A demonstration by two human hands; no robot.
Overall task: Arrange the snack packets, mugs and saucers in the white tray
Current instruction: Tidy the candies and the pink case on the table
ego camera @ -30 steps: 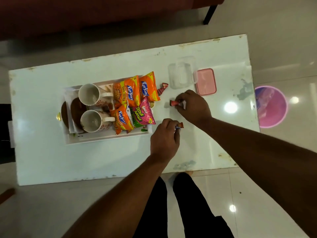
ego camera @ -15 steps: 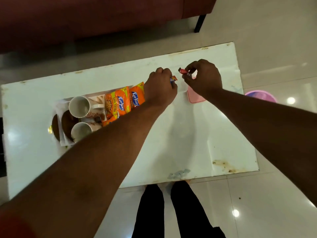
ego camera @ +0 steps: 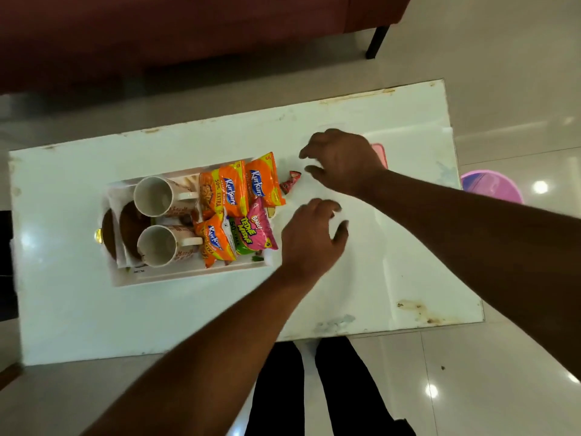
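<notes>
Item: white tray (ego camera: pixel 188 276) on the white table (ego camera: pixel 78 309), holding two mugs (ego camera: pixel 155 196) lying at its left half, two brown saucers (ego camera: pixel 130 229) tucked against them at the far left, and a cluster of snack packets (ego camera: pixel 231 191) filling the right half: three orange ones, plus a pink packet (ego camera: pixel 256 229) whose edge overhangs the tray's right rim. Loose item: a small red wrapped sweet (ego camera: pixel 290 181) on the table just beside the rightmost orange packet, outside the tray. Left hand (ego camera: pixel 309 239): palm down, hovering just right of the tray's near corner, fingers spread and lightly curled, holding nothing. Right hand (ego camera: pixel 342 160): palm down, farther back on the table, fingers fanned toward the sweet, likewise empty; it covers most of a pink lid (ego camera: pixel 379 154). Risks, as judged: the sweet is small and slick-wrapped, so a pinch from above may skid it under the orange packet or off toward the far edge; the left hand, near the overhanging pink packet, could nudge it and unsettle the loosely piled packets (they overlap and none looks secured); a knock to the tray could set the mugs rolling on their sides against the saucers. Noted beyond the table: a pink bin (ego camera: pixel 490 185) on the floor.
</notes>
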